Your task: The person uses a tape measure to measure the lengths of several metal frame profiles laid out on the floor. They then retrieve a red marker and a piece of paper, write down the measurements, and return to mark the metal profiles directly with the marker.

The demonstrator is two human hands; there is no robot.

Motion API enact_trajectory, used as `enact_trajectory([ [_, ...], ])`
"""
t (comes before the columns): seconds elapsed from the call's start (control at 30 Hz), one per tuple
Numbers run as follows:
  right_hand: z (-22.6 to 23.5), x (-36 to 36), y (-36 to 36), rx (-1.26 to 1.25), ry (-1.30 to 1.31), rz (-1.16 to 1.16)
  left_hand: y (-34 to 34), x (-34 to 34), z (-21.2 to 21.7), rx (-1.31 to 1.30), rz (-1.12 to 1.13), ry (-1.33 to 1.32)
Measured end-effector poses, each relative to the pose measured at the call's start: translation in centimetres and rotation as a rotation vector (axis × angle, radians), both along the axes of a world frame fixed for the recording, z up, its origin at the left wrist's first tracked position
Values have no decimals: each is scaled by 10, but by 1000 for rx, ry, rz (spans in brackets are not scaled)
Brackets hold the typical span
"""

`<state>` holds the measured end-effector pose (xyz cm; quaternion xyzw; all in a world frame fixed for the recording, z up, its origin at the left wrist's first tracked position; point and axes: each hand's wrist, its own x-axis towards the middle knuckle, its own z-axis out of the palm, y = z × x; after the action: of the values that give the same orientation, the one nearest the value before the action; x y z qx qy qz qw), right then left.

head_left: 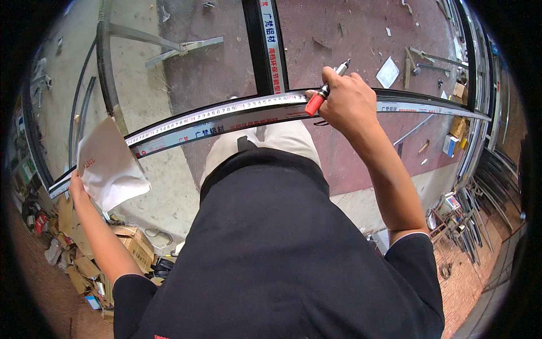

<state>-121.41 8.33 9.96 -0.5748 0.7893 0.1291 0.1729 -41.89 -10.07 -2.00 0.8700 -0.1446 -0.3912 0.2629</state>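
Observation:
A dark metal frame bar (226,127) with a printed film strip crosses in front of my body. Along it lies a white tape measure (214,113), its right end beside my right hand (350,101). That hand is closed round a marker (323,96) with a red end toward me and its dark tip pointing away, above the bar. At the far left, my left hand (79,186) grips a creased sheet of paper (110,166) with red marks, at the bar's left end. The paper covers part of the bar and tape; whether that hand also holds the tape is hidden.
A second bar (271,45) joins the frame and runs away from me. Cardboard boxes (132,246) and scraps lie low left. Metal profiles (474,212) stand at the right. A white tile-like piece (388,72) and offcuts lie on the floor beyond the bar.

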Motion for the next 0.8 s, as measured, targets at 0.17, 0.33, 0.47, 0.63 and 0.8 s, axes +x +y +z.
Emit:
enact_trajectory([
  [0.17,0,-2,0,-32,-27,34,1,24,-7,-28,-21,33],
  [0.33,-3,-3,2,-80,-64,29,2,37,-5,-60,-87,18],
  [0.47,-2,-3,4,-115,-56,59,5,32,-3,-11,-103,25],
  [0.63,6,5,7,-171,-181,13,10,-17,13,13,-50,112],
  [0.8,21,17,12,-427,-244,-26,15,-129,77,-196,-270,394],
])
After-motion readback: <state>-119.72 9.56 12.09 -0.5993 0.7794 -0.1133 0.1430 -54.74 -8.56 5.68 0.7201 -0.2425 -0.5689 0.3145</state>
